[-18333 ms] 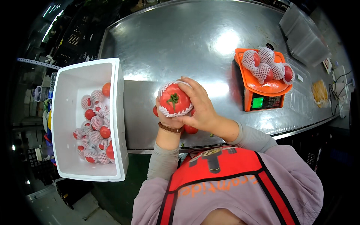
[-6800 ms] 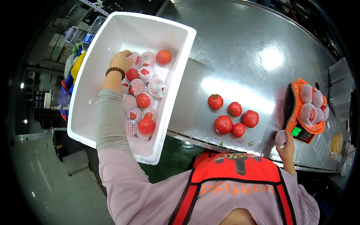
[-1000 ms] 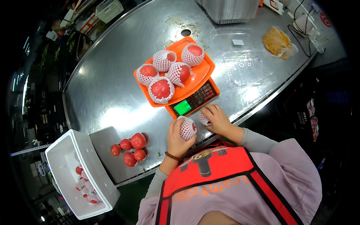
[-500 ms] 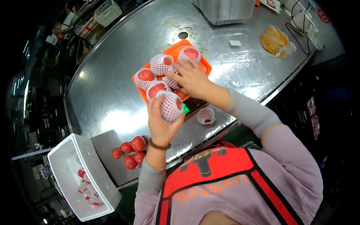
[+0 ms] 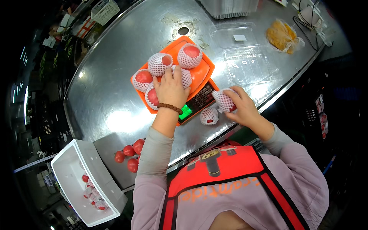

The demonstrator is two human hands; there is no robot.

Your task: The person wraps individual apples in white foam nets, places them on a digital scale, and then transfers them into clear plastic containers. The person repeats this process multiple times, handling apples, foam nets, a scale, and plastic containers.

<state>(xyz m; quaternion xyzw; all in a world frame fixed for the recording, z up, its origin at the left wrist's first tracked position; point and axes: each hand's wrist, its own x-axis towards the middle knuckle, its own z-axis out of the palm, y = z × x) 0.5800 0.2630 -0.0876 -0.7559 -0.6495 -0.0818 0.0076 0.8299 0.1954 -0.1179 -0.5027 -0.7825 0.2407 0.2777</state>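
Observation:
An orange tray (image 5: 207, 71) on a digital scale (image 5: 198, 100) holds several tomatoes in white foam nets. In the tray, my left hand (image 5: 170, 91) curls over a netted tomato (image 5: 185, 78), its thumb on the near side and fingers on the far side. Its palm partly hides another netted tomato (image 5: 151, 96). To the right of the scale, my right hand (image 5: 243, 106) grips a second netted tomato (image 5: 223, 100) just above the steel table. Beside it rests a loose netted tomato (image 5: 209, 116).
Bare tomatoes (image 5: 129, 150) lie at the near left, partly behind my left sleeve. A white foam box (image 5: 103, 172) with netted tomatoes stands beyond them. Clear plastic containers (image 5: 249, 65), a bag of yellow bands (image 5: 283, 36) and a container stack (image 5: 230, 8) occupy the far right.
My left hand has moved from the tray's near edge into its middle, setting its netted tomato among the others. My right hand has left the tray and moved right and nearer with a netted tomato.

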